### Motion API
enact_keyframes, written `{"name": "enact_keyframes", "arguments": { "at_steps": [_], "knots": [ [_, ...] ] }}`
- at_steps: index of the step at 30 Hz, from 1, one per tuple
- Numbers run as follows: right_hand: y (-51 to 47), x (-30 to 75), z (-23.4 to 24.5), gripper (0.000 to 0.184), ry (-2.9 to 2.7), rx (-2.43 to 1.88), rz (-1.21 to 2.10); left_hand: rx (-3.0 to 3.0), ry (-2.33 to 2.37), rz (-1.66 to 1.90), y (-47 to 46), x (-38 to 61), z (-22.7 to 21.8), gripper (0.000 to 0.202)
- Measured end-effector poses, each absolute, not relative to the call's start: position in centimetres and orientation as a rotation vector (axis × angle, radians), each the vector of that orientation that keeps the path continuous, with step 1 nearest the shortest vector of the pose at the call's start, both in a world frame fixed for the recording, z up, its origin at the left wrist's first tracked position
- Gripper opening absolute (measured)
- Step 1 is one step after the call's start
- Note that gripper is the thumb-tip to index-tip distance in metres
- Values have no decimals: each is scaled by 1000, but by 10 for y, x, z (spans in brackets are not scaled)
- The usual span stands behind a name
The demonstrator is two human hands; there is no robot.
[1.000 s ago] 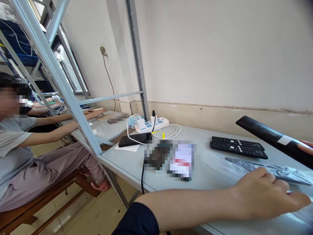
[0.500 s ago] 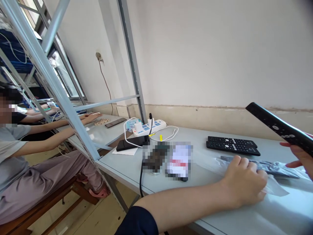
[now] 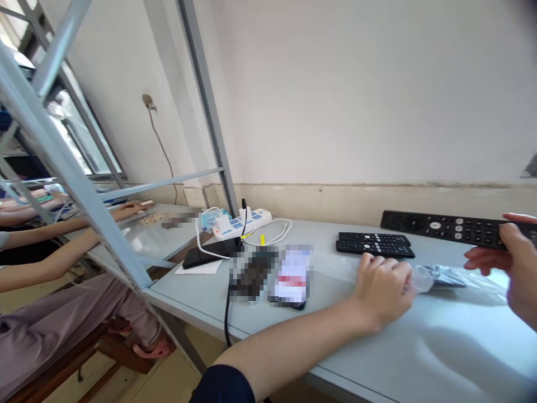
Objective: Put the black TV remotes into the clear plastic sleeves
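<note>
My left hand (image 3: pixel 384 288) rests on the grey table (image 3: pixel 419 358), fingers curled around the end of a clear plastic bag (image 3: pixel 444 277) that holds a dark remote. Held level above the table at the right edge, a long black remote (image 3: pixel 444 228) shows its buttons, with my right hand (image 3: pixel 514 263) gripping its near end. Two more black remotes (image 3: pixel 373 245) lie side by side just behind my left hand.
A white power strip (image 3: pixel 241 219) with plugs and white cables sits at the table's back left, beside a black phone (image 3: pixel 205 254) on paper. Blurred items lie mid-table. A grey metal shelf post (image 3: pixel 205 112) rises left. Other people's arms (image 3: pixel 50 254) reach over neighbouring tables.
My right hand has turned the long remote from tilted up to level, button side up. My left hand slid left along the bag and bunched it. The view shifted right.
</note>
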State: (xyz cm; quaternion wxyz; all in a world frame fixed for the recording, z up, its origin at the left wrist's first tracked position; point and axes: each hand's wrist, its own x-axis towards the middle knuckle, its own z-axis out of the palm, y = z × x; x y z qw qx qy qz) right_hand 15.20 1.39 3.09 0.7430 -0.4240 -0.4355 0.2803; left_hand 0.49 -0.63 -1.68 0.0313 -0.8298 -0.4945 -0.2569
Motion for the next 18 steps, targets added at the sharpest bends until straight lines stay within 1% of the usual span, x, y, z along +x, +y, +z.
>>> {"name": "enact_keyframes", "arguments": {
  "at_steps": [2, 6, 10, 12, 18],
  "knots": [
    [11, 150, 38, 46, -918, -911, 655, -2554, -1576, -846, -6, 6, -17, 11],
    [12, 153, 48, 24, -632, -927, 915, -2549, -1684, -946, -5, 8, -18, 6],
    [14, 159, 51, 9, -557, -922, 979, -2542, -1755, -1052, -6, 10, -19, 12],
    [14, 160, 52, 6, -533, -924, 990, -2540, -1772, -1108, -8, 11, -18, 17],
    [13, 162, 58, 10, -476, -953, 1051, -2551, -1777, -1148, -12, 12, -16, 27]
  ]
}}
